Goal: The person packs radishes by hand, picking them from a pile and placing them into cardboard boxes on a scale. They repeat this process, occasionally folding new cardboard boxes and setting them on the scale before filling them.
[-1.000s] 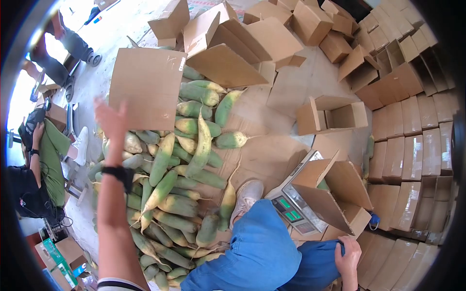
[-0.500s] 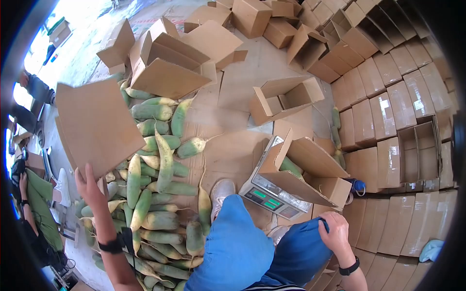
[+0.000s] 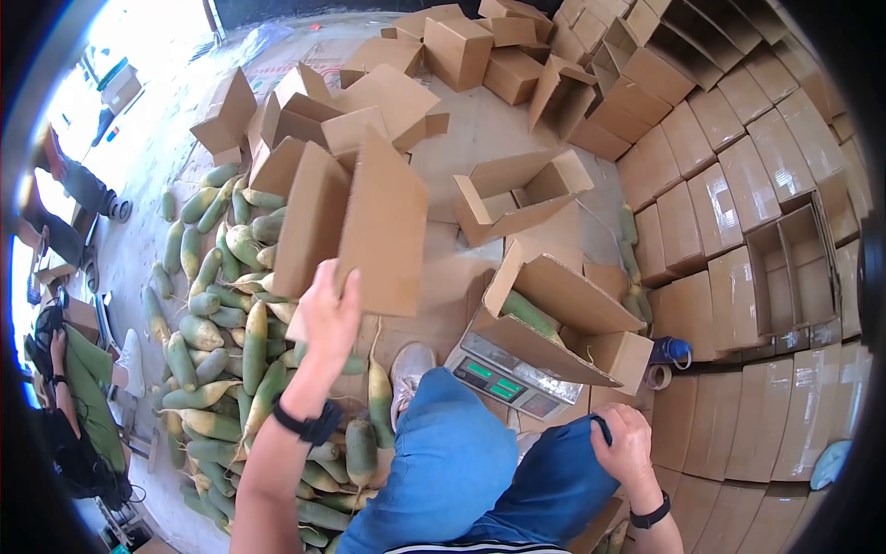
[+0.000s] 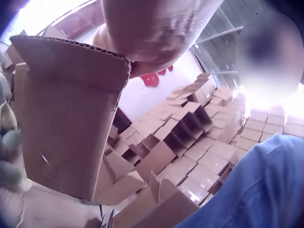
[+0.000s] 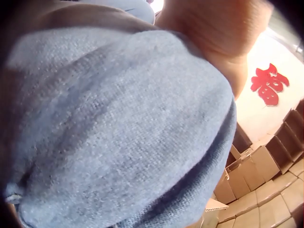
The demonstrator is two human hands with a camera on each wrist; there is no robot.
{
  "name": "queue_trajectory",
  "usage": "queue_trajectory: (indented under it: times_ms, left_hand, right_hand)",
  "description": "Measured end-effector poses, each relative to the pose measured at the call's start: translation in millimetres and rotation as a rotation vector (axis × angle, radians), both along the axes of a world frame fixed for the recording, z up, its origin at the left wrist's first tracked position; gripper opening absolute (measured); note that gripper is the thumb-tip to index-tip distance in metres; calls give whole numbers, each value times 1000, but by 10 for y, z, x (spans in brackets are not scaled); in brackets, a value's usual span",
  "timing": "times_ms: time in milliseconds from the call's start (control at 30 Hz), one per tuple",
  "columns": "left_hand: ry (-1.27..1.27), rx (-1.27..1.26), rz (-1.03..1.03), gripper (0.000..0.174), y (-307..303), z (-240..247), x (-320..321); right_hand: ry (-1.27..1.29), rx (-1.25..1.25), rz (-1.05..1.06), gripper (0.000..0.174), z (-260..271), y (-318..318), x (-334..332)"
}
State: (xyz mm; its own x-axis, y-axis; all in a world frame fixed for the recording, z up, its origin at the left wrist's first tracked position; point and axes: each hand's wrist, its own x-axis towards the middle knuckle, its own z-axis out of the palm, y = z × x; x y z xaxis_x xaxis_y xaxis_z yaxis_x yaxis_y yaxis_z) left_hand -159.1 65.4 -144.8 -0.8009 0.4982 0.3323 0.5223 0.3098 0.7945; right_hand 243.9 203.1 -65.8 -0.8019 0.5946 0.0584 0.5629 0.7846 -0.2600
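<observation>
My left hand (image 3: 330, 314) grips the lower edge of an open cardboard box (image 3: 388, 231), thumb on the near side. The box is tilted up over the right edge of the radish pile, one broad flap facing right. In the left wrist view the box's cut corrugated edge (image 4: 90, 47) runs up to the hand. Many green-and-white radishes (image 3: 254, 351) lie heaped on the floor below and left of this hand. My right hand (image 3: 623, 443) rests over the knee of the blue trousers (image 3: 563, 466), with nothing held in it.
A digital scale (image 3: 503, 379) bears an open carton (image 3: 572, 319) with radishes inside. Another open carton (image 3: 521, 194) stands beyond it. Stacked boxes (image 3: 738, 194) wall off the right side. Loose cartons (image 3: 457, 51) lie at the back. A person in green trousers (image 3: 92, 397) sits at left.
My left hand, first reaching out at a box over the radishes, has taken hold of it and swung it rightward toward the scale. The right hand stays on the knee. The head view has shifted.
</observation>
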Motion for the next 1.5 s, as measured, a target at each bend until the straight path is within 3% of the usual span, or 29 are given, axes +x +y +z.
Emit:
queue_trajectory:
  times_ms: [133, 200, 300, 367, 467, 633, 733, 900, 1133, 1200, 1267, 1400, 1500]
  left_hand:
    - [153, -147, 4, 30, 724, -559, 37]
    - [33, -296, -40, 43, 1111, -713, 109]
    - [145, -306, -126, 55, 1272, -870, 351]
    - [-60, -382, -375, 62, 1063, -845, 502]
    - [51, -274, -434, 59, 397, -893, 557]
    - [-85, -672, -37, 49, -955, -1588, 239]
    - [-172, -829, 243, 49, -1470, -1701, -1]
    - [-22, -927, 611, 54, -2362, -2164, -489]
    - [-326, -952, 504, 66, -2604, -2248, -952]
    - [-302, -978, 495, 70, -2584, -2284, -1016]
    - [-381, -1175, 499, 75, -2427, -2041, -1008]
    - [-207, -1127, 486, 67, -2354, -1824, -872]
    - [-464, -574, 478, 51, -2423, -1857, -741]
  right_hand:
    - [15, -19, -35, 17, 21, -14, 53]
    - [19, -28, -43, 17, 8, -10, 73]
    - [22, -35, -55, 17, 13, 21, 119]
    - [26, -59, -53, 17, -8, -5, 149]
    - [51, -39, -58, 17, -31, 9, 183]
    - [47, -39, -53, 17, -38, 25, 177]
    - [39, -25, -43, 16, -34, 32, 172]
    - [12, -46, -79, 17, -72, 10, 155]
    - [-46, -39, -78, 17, -69, 30, 36]
    - [-45, -47, -72, 16, -78, 37, 1]
    - [-53, -46, -70, 16, -83, 37, -37]
    - [-64, -36, -52, 15, -80, 29, -76]
    - [-50, -19, -41, 15, -115, 37, -46]
